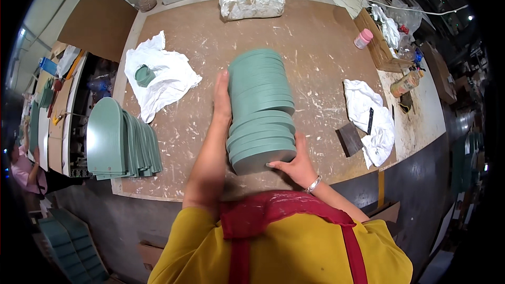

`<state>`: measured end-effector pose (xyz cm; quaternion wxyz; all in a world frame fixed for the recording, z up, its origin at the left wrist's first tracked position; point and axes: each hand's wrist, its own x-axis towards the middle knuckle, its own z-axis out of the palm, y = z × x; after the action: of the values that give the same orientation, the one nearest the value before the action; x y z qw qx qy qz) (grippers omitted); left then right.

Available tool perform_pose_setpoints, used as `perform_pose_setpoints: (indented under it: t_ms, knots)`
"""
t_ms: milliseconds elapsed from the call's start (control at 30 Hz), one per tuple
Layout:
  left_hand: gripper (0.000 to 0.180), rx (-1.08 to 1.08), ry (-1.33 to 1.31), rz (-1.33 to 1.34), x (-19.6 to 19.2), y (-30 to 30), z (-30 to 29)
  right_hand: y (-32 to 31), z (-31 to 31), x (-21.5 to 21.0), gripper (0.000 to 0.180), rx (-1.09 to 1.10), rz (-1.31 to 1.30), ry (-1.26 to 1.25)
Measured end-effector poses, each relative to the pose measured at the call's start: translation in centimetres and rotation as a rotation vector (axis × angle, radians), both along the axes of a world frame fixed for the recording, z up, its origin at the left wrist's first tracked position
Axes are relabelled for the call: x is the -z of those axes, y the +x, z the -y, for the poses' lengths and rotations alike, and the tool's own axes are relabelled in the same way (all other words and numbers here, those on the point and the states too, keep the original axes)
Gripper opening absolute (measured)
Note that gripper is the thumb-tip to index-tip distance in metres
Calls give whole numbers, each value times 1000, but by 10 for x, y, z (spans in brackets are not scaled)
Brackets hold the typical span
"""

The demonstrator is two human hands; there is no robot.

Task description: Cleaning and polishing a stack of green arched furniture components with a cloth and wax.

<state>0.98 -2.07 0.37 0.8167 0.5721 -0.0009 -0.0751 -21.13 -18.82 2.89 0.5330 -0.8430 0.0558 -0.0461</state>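
A long row of green round-topped panels (260,81) stands on edge in front of me, packed face to face. Its nearer few panels (263,139) sit slightly offset from the rest. My left hand (223,94) lies along the left side of the row, fingers stretched out flat against the edges. At the near right corner, my right hand (297,167) grips the nearest panels, thumb across the front face and fingers round the right side. A second group of green panels (108,134) leans in a row at the table's left edge.
The brown worktable (179,158) carries a wrapped white block (252,2) at the back. A white cloth (168,84) with a green roll (144,75) lies left. On the right are another cloth (363,105), a dark block (349,139), a pink bottle (363,38) and a wooden box (381,47).
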Motion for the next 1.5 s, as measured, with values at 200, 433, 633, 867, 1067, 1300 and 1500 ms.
perform_pose_setpoints:
  t_ms: [200,433,633,867,1067,1300,1500]
  knots:
    - [57,8,-34,-9,15,22,2,13,7,3,103,-6,-41,65]
    - [59,-65,-56,-43,17,78,33,79,36,7,102,24,26,36]
    - [55,-40,-103,-45,17,172,75,163,71,8,98,28,149,-59]
    - [52,24,-128,99,20,272,106,250,95,18,93,71,190,-8]
    - [63,-250,408,139,46,319,105,271,97,29,88,93,187,14]
    - [79,6,1,-86,21,231,76,255,88,51,78,134,180,66]
    - [74,27,-22,17,24,116,51,266,102,31,68,194,188,537]
